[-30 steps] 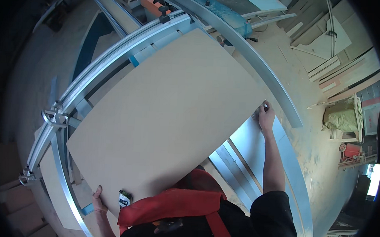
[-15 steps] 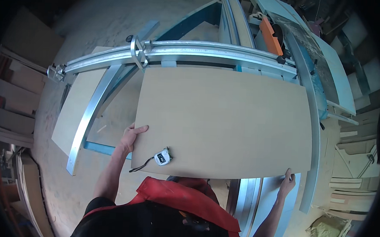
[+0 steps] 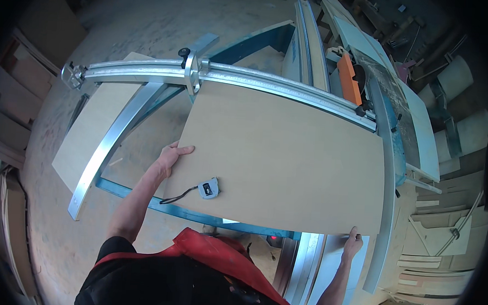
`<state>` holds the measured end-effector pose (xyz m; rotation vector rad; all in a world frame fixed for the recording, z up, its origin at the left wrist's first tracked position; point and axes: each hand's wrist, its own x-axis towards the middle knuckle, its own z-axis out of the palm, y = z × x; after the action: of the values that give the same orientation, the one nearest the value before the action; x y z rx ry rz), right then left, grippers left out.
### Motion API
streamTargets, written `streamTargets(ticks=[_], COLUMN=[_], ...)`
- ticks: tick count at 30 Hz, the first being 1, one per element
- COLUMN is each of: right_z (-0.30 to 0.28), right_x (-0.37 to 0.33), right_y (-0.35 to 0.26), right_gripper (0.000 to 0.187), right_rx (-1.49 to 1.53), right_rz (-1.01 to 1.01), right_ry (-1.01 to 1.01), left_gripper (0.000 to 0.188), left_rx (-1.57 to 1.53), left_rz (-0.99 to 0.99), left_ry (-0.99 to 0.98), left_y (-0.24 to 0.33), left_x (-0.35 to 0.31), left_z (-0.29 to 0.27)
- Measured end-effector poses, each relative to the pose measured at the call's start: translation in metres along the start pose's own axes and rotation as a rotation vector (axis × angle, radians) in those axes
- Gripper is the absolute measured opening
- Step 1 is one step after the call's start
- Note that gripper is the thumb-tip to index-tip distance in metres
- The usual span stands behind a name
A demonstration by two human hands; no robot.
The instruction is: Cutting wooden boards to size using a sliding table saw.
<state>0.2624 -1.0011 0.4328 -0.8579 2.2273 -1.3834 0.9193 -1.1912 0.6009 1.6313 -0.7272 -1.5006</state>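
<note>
A large tan board lies flat on the sliding table of a panel saw. My left hand grips its left edge, thumb on top and fingers underneath. At the near right corner, my right hand holds the board, thumb on the top face and the other fingers hidden below. A tape measure with a black strap rests on the board near its front left corner. Along the far edge, the board meets a silver fence rail. A metal flip stop on that rail stands by the board's far left corner.
An orange blade guard stands beyond the board's far right corner. A metal strip runs along the right side. A silver support arm crosses on the left, over another board. Board offcuts lean at the right.
The board has moved forward against the fence rail, closing the gap there. Both hands have gone along with it, still gripping. The tape measure rides on top, and the view has turned slightly.
</note>
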Motion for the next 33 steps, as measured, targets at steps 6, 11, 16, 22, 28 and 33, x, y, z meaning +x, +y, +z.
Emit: streamTargets(ticks=[6, 11, 16, 22, 28, 33], right_z=[-0.004, -0.003, -0.015, -0.002, 0.016, 0.036], right_x=[0.025, 0.005, 0.028, -0.012, 0.024, 0.064], right_y=[0.012, 0.008, -0.019, -0.080, -0.097, -0.103], right_gripper=[0.058, 0.058, 0.055, 0.091, 0.098, 0.096], right_rx=[-0.007, -0.067, -0.066, -0.552, -0.687, -0.698], right_rz=[0.011, 0.104, 0.071, -0.468, -0.897, -1.115], right_ry=[0.064, 0.030, -0.071, -0.167, -0.589, -0.865], left_gripper=[0.060, 0.057, 0.067, 0.066, 0.073, 0.099], left_rx=[-0.007, 0.050, 0.059, 0.918, 1.200, 1.409], left_rz=[0.003, 0.012, -0.004, 0.536, 0.998, 0.917], left_ry=[-0.039, -0.068, 0.018, 0.416, 0.004, -0.139], left_y=[0.001, 0.008, 0.000, 0.023, 0.087, 0.123], left_x=[0.021, 0.028, 0.027, 0.059, 0.150, 0.254], left_z=[0.017, 0.008, 0.029, 0.046, 0.284, 0.417])
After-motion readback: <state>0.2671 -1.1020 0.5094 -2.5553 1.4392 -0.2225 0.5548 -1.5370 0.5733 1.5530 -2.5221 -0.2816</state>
